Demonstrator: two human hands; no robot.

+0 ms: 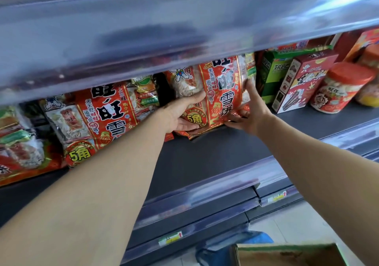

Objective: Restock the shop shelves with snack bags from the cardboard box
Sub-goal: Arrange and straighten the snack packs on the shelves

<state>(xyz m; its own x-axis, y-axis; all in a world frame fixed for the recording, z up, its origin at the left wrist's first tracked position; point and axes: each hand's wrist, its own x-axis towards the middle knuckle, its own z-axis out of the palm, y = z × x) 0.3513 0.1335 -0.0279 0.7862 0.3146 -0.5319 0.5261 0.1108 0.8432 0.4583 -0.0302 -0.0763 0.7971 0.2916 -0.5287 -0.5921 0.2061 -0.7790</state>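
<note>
Far left on the shelf (205, 153), a stocked red bag (98, 118) stands face-out, leaning on its neighbours; that looks like the row being filled. Moving right, the left hand (180, 114) has its grip closed on the snack bag (221, 93), thumb across the front and fingers curled under the lower edge, likely to keep it upright; the bag's base is down at the shelf, label outward. On its other side the right hand (250, 110) pinches the bottom corner, fingers up the edge, seemingly squaring it; beyond stand a green carton (270, 75), a red carton (297, 81) and a jar (338, 89). Lower right, the cardboard box (287, 255) sits below the shelves.
</note>
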